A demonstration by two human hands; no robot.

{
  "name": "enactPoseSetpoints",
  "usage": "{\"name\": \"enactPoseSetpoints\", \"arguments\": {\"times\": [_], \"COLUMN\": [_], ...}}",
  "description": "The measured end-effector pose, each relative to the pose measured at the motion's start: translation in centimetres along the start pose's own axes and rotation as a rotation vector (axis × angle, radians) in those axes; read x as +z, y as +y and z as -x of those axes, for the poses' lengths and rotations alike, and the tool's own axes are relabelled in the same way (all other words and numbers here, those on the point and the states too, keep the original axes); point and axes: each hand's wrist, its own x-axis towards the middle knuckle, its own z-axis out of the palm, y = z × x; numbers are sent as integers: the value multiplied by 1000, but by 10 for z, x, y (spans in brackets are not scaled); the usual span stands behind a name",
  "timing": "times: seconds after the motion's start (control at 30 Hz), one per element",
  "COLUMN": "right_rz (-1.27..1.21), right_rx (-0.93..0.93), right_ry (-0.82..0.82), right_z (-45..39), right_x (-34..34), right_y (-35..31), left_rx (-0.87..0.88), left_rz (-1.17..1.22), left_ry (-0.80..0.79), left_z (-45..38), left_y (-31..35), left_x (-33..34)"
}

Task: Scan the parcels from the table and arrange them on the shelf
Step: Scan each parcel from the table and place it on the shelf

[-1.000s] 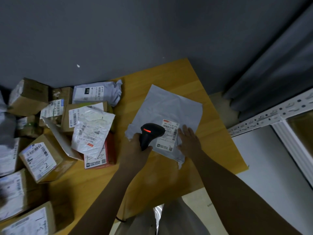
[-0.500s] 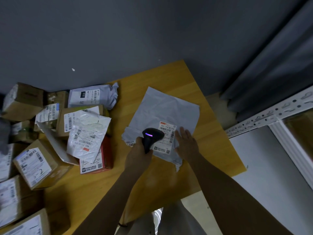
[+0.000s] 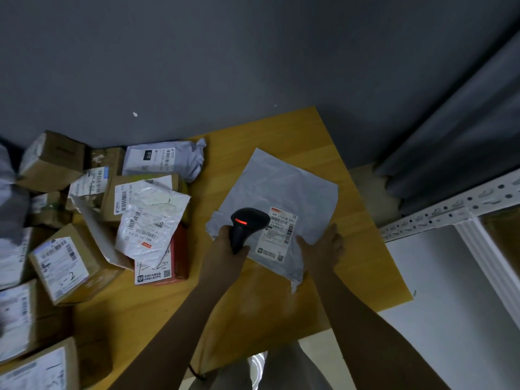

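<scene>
Gripping the black scanner (image 3: 247, 226) in the left hand (image 3: 225, 249), head pointing toward one o'clock at the label (image 3: 277, 235). Pressing flat, straight-fingered, with the right hand (image 3: 320, 249) on the grey mailer (image 3: 281, 187), lying on the table (image 3: 365, 263) at centre, long axis running seven to one o'clock.

Flat parcel (image 3: 277, 190) on table (image 3: 351, 257) (right part), boxes (image 3: 63, 266) left, shelf (image 3: 450, 209) right

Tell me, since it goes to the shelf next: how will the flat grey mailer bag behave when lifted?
The grey mailer bag lies flat and creased, so it is probably floppy and would sag from one edge. It looks thin, likely light. Its plastic skin may slide on the table, which may be why the right hand rests on it.
</scene>
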Motion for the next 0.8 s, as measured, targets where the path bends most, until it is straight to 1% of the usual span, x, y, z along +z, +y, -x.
{"name": "enactPoseSetpoints", "arguments": {"times": [0.07,0.13,0.2,0.3,0.37,0.47,0.53,0.63,0.8], "right_rz": [68,139,104,-107,-198,-192,-195,-175,-142], "right_rx": [83,88,66,-34,-127,-239,-300,-321,-263], "right_ry": [-72,-134,-144,-124,-104,-77,-62,38,297], "right_z": [-5,-9,-9,-6,-3,5,11,31,91], "right_x": [1,5,9,9,1,-24,-48,-88,-158], "right_y": [-9,-15,-16,-12,-8,3,20,57,120], "left_rx": [-7,-7,-9,-2,20,56,102,214,421], "left_rz": [11,20,18,8,13,27,29,-8,-60], "left_ry": [19,33,41,59,69,53,9,-94,-285], "left_z": [2,5,9,14,16,19,21,29,53], "left_y": [2,6,9,12,14,22,31,50,96], "left_x": [-3,-7,-10,-13,-15,-17,-16,-9,28]}}
